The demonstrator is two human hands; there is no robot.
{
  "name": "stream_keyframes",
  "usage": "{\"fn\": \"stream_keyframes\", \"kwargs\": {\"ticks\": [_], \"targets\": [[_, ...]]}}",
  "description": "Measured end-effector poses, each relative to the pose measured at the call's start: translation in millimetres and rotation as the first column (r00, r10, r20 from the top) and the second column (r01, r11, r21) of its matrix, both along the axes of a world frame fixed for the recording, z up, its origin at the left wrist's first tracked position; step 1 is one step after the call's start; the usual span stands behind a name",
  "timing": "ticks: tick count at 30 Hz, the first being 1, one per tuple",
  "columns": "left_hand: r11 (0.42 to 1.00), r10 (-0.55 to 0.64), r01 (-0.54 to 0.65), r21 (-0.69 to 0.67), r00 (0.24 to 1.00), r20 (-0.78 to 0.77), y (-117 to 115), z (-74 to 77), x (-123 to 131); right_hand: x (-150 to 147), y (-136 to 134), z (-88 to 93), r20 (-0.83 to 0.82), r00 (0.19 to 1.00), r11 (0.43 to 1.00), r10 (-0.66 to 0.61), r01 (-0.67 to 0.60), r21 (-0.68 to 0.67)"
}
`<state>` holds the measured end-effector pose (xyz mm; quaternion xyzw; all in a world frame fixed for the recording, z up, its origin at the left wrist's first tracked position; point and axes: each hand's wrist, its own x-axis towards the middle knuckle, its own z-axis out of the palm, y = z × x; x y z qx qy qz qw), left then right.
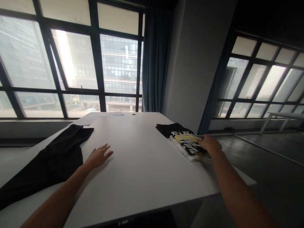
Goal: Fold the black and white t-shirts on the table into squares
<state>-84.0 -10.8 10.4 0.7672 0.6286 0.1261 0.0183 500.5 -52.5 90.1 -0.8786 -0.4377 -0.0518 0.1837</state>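
My left hand (98, 156) is over the white table (142, 171), fingers spread, holding nothing. Left of it lies a black garment (57, 155), loosely laid out and looking like trousers; part of it runs out of view. On the table's right side is a folded black T-shirt (186, 139) with white and yellow lettering. A white folded cloth (190, 157) peeks out beneath it. My right hand (211, 145) is closed at the T-shirt's right edge, its fingertips on the printed fabric. Some of the right fingers are hidden behind the hand.
Thin white sheets (85, 119) lie at the table's far left corner, near a dark round cable hole (133, 114). Beyond the table stand large windows (118, 63), a blue curtain (155, 60) and a pillar (197, 57). Another white table (282, 115) is at the far right.
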Motion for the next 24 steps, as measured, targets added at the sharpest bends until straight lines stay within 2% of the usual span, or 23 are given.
{"fn": "stream_keyframes", "kwargs": {"ticks": [1,3,5,6,8,10,13,15,17,19,20,21,22,24], "targets": [[0.991,0.117,-0.116,0.072,0.993,-0.013,4,3.2,-14,-12,5,7.2,0.042,0.997,0.998,0.060,-0.060,0.010],[0.908,0.393,-0.386,0.160,0.920,-0.009,11,5.9,-47,-44,18,15.9,0.116,0.970,0.976,0.215,-0.219,0.017],[0.799,0.597,-0.594,0.088,0.802,-0.006,15,3.4,-77,-85,32,14.8,0.151,0.913,0.924,0.379,-0.382,-0.013],[0.772,0.635,-0.634,0.034,0.772,-0.016,15,0.8,-88,-106,39,11.0,0.142,0.883,0.894,0.447,-0.446,-0.039],[0.793,0.605,-0.606,-0.061,0.796,-0.031,14,-4.5,-99,-146,51,-0.7,0.104,0.820,0.826,0.564,-0.556,-0.097],[0.859,0.503,-0.503,-0.100,0.864,-0.026,12,-7.7,-96,-178,61,-14.3,0.064,0.752,0.752,0.656,-0.643,-0.144],[0.919,0.377,-0.377,-0.115,0.926,-0.021,15,-8.4,-68,-208,73,-33.8,0.015,0.673,0.664,0.740,-0.727,-0.175],[0.955,0.267,-0.267,-0.133,0.964,-0.021,19,-8.3,-36,-218,79,-45.9,-0.012,0.645,0.635,0.764,-0.755,-0.161],[0.984,0.086,-0.088,-0.155,0.996,-0.014,21,-8.8,5,-222,83,-56.6,-0.025,0.622,0.615,0.783,-0.779,-0.122],[0.981,-0.100,0.099,-0.167,0.995,0.002,19,-9.5,51,-223,85,-64.6,-0.012,0.590,0.588,0.807,-0.805,-0.076],[0.961,-0.217,0.217,-0.173,0.976,0.023,15,-9.2,74,-221,86,-67.3,0.006,0.574,0.573,0.819,-0.818,-0.050],[0.892,-0.407,0.416,-0.176,0.909,0.087,11,-8.3,95,-220,87,-69.1,0.028,0.558,0.559,0.829,-0.829,-0.022],[0.796,-0.556,0.579,-0.175,0.815,0.164,7,-6.4,112,-217,87,-70.3,0.050,0.544,0.544,0.838,-0.839,0.008],[0.609,-0.697,0.770,-0.192,0.634,0.333,0,0.2,131,-211,89,-71.5,0.083,0.527,0.524,0.845,-0.850,0.064]]}}
